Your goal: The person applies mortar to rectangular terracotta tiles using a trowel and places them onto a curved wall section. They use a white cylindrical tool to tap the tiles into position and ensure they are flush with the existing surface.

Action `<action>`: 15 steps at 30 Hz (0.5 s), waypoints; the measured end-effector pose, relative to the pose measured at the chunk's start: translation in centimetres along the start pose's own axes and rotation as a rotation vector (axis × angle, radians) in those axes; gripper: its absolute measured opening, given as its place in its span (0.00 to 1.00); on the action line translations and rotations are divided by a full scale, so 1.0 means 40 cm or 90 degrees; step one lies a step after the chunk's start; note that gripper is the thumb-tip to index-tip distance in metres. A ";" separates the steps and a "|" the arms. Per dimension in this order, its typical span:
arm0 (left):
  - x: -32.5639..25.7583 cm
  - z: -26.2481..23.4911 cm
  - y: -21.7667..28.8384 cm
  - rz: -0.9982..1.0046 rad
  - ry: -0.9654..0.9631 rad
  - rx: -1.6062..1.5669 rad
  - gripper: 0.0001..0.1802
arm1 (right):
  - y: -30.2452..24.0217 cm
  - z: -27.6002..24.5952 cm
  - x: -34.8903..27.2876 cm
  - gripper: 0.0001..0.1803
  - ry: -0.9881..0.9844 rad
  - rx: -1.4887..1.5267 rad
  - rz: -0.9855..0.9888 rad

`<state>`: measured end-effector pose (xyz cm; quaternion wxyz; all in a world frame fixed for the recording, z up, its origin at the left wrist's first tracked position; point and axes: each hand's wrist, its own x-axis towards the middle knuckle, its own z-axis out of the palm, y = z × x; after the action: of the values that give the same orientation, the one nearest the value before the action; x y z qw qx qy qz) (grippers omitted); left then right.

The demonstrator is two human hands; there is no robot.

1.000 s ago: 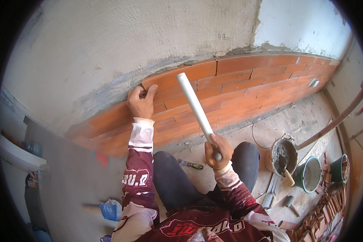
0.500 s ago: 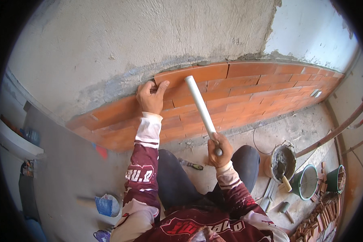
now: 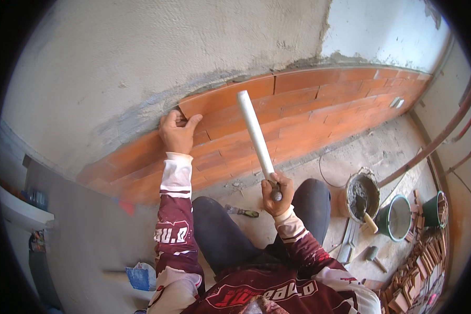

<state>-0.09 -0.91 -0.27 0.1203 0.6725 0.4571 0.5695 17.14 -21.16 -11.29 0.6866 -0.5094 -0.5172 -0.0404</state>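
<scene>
My left hand (image 3: 177, 131) pinches the left end of an orange clay tile (image 3: 227, 97) in the top course on the wall. Its thumb lies toward the front, and the curled fingers are by the tile's end edge. In my right hand (image 3: 278, 193) is a white-handled hammer (image 3: 255, 131), gripped at its grey metal end. The long handle points up and away, its tip appearing in front of the tile courses. Whether the tip touches the tile I cannot tell. Grey mortar (image 3: 235, 80) shows along the tile's top edge.
Bare plaster (image 3: 167, 47) rises above the tiles. On the floor are a putty knife (image 3: 242, 211), a mortar bucket (image 3: 345, 201) with a trowel (image 3: 369, 224), green buckets (image 3: 383, 220), a mallet (image 3: 373, 255) and piled tile pieces (image 3: 416, 275). A blue-and-white container (image 3: 139, 277) stands at lower left.
The whole view has shifted, so the wall and both hands appear a little further left. My left hand keeps its place at the tile's end, and my right hand keeps the hammer.
</scene>
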 end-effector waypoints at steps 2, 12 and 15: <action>0.009 0.005 -0.007 -0.002 -0.006 -0.030 0.17 | -0.005 -0.001 -0.009 0.21 -0.048 -0.018 0.132; -0.005 0.010 -0.038 0.151 0.105 0.040 0.14 | -0.162 -0.015 0.062 0.24 -0.195 0.066 0.057; -0.015 0.014 -0.070 0.237 0.136 0.064 0.13 | -0.208 -0.012 0.113 0.23 -0.274 0.039 0.026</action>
<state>-0.90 0.38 -2.78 -0.0696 0.6865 0.3629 0.6263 14.70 -23.35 -2.40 0.5765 -0.4954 -0.6422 0.0989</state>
